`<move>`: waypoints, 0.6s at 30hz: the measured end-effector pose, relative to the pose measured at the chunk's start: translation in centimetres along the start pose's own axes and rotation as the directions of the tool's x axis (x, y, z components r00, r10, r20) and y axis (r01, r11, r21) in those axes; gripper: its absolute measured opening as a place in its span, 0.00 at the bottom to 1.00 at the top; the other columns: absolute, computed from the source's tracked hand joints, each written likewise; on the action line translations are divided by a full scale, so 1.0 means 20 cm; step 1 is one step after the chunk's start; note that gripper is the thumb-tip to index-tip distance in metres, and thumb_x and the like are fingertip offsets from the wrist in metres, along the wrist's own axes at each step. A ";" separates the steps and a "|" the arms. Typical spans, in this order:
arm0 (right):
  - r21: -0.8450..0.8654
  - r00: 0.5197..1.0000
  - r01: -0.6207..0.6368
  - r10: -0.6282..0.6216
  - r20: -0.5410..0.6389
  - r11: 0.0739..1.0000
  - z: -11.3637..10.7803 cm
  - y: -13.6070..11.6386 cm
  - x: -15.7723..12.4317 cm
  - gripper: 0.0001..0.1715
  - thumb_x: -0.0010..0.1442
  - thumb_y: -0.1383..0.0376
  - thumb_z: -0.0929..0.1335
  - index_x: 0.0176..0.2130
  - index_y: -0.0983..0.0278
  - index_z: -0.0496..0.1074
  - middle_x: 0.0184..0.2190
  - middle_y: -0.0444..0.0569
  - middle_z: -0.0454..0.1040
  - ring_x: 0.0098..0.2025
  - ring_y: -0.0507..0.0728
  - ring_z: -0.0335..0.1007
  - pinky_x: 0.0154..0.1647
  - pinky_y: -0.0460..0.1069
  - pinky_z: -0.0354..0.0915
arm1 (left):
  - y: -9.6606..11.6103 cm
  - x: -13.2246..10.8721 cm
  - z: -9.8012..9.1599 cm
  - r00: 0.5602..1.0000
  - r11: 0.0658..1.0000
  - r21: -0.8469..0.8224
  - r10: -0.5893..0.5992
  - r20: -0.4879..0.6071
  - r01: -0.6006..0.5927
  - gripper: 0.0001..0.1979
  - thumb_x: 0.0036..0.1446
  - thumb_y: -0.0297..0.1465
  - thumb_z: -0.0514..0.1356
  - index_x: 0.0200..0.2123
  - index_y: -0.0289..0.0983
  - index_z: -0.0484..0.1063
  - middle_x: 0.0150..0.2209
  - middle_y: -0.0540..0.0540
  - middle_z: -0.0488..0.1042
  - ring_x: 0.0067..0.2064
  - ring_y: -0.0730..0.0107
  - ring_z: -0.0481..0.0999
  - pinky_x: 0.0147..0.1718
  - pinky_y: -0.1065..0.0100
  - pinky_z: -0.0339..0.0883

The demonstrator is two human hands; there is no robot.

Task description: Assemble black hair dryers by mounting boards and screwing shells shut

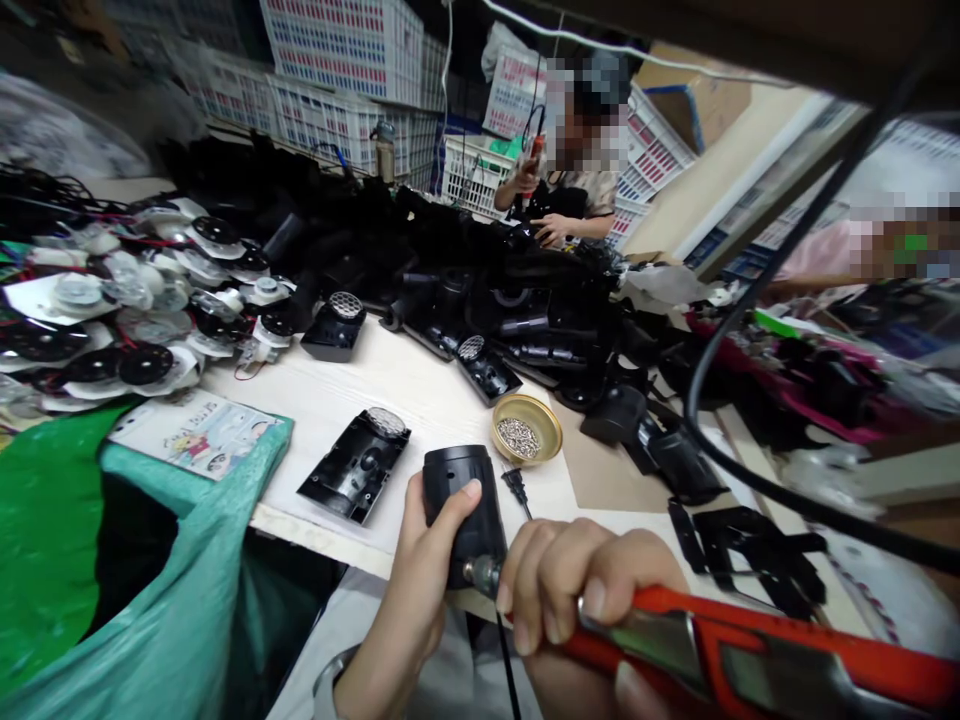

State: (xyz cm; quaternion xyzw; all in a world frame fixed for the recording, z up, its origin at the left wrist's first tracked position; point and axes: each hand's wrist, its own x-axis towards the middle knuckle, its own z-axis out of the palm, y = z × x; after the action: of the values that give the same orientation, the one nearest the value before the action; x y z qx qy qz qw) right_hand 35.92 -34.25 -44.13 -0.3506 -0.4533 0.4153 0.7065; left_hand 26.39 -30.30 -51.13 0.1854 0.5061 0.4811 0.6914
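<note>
My left hand (431, 560) is closed around a black plastic housing (459, 470), its thumb lying across the front. Wrapped round an orange and grey electric screwdriver (675, 640), my right hand (585, 580) brings the tip against the lower end of that housing. A black cord with a plug (516, 487) runs down beside the housing. Just beyond it stands a gold bowl (551, 420) of small screws (517, 437). An open black housing half (358, 465) with a round grille lies to the left on the white table (420, 385).
Black plastic parts (480, 270) are heaped across the back. Motor assemblies with wires (150, 300) pile up at left, above a green bag (202, 560). A thick black cable (697, 400) hangs at right. Across the table a person (577, 190) holds another orange screwdriver.
</note>
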 end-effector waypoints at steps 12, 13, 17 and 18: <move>0.015 0.990 0.034 -0.032 -0.136 0.999 -0.01 -0.13 0.20 0.09 0.55 0.61 0.74 0.37 0.62 0.76 0.21 0.42 0.71 0.18 0.54 0.67 0.20 0.49 0.64 | -0.05 -0.04 -0.03 0.962 0.965 -0.018 0.263 0.074 -0.262 0.40 0.46 0.44 0.75 0.60 0.44 0.66 0.53 0.45 0.78 0.56 0.55 0.76 0.58 0.60 0.66; -0.073 0.975 0.049 -0.064 -0.214 0.996 -0.04 -0.15 0.23 0.10 0.55 0.61 0.74 0.37 0.62 0.75 0.21 0.41 0.71 0.18 0.54 0.67 0.20 0.49 0.64 | -0.06 -0.04 -0.06 0.947 0.951 -0.049 0.307 0.092 -0.304 0.44 0.42 0.45 0.76 0.62 0.44 0.65 0.56 0.43 0.76 0.59 0.51 0.74 0.61 0.58 0.63; -0.434 0.936 0.008 -0.159 -0.313 0.901 -0.18 -0.12 0.29 0.16 0.58 0.57 0.76 0.44 0.62 0.75 0.28 0.45 0.76 0.29 0.59 0.73 0.31 0.53 0.69 | -0.09 -0.09 -0.17 0.911 0.921 -0.092 0.388 0.143 -0.378 0.60 0.25 0.59 0.77 0.62 0.38 0.70 0.59 0.34 0.75 0.61 0.36 0.73 0.63 0.51 0.64; -0.496 0.929 -0.009 -0.176 -0.325 0.868 -0.20 -0.10 0.27 0.18 0.60 0.56 0.76 0.47 0.61 0.75 0.34 0.47 0.77 0.37 0.60 0.75 0.38 0.55 0.70 | -0.10 -0.10 -0.19 0.906 0.915 -0.056 0.403 0.131 -0.399 0.60 0.23 0.60 0.77 0.61 0.38 0.72 0.57 0.34 0.77 0.60 0.35 0.74 0.62 0.50 0.66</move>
State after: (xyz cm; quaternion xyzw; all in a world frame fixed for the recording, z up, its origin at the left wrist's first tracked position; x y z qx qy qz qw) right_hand 41.51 -30.63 -41.97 -0.5672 -0.4215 0.1843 0.6831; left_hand 23.96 -33.74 -53.14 0.3091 0.4008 0.6055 0.6142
